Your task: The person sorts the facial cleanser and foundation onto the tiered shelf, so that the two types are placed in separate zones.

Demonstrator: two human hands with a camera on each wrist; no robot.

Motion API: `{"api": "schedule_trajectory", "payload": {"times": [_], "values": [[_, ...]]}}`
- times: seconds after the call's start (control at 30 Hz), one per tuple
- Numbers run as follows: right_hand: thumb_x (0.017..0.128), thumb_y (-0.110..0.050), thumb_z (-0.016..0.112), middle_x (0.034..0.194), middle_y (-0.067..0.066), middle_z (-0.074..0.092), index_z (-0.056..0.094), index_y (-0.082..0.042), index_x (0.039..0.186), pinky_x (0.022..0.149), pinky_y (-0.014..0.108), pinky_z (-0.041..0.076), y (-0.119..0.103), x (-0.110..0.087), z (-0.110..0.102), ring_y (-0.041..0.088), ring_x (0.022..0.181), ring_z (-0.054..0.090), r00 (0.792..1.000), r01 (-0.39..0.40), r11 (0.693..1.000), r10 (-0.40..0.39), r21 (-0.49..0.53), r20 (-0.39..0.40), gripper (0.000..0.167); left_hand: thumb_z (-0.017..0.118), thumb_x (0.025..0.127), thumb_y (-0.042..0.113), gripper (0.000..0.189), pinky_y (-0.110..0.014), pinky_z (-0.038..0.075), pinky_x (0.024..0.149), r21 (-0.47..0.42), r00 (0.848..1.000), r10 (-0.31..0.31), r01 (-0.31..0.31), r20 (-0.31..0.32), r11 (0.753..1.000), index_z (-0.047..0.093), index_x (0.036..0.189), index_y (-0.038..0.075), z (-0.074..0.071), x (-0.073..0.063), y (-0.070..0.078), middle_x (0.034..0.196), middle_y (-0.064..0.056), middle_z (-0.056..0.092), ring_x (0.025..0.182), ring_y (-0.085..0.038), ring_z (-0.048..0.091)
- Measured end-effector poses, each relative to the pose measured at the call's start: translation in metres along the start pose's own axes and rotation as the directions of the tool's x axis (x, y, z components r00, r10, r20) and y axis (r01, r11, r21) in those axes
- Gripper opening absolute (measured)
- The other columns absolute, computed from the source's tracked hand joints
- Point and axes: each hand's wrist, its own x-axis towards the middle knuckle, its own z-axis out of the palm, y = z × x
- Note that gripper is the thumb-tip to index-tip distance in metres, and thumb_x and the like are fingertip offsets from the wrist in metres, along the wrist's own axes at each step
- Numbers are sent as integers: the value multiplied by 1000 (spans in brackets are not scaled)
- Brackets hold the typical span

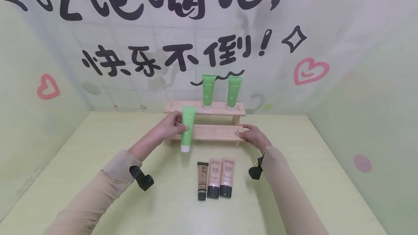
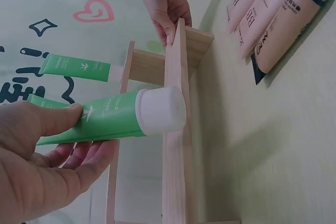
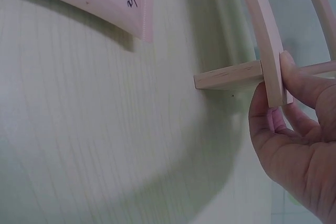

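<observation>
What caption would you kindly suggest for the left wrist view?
Left hand holds a white-capped green tube near a pale wooden tiered stand gripped by the right hand.

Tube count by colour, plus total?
Green tubes: 3 (1 in the left hand, 2 on the upper shelf)
Pink tubes: 2
Tan tube: 1
Total: 6
</observation>
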Motion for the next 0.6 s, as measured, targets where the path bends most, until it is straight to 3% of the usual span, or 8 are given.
{"api": "schedule_trajectory", "payload": {"times": [0.3,0.6], "values": [[91,-14,55,135,21,42,21,1,143,103,35,41,-1,-1,1,11,91,55,1000,-13,1000,13,-3,6,63,58,88,11,51,-38,48,93,-27,999,12,-13,-40,1000,33,129,-5,-16,15,2,123,-21,45,110,-31,49],[90,-14,56,125,16,48,26,0,141,88,25,45,-3,-1,0,9,85,52,1000,-13,999,12,-33,-22,61,56,88,8,51,-42,45,98,-27,989,73,-77,-133,997,31,131,-4,-30,30,2,126,-23,44,115,-36,48]]}}
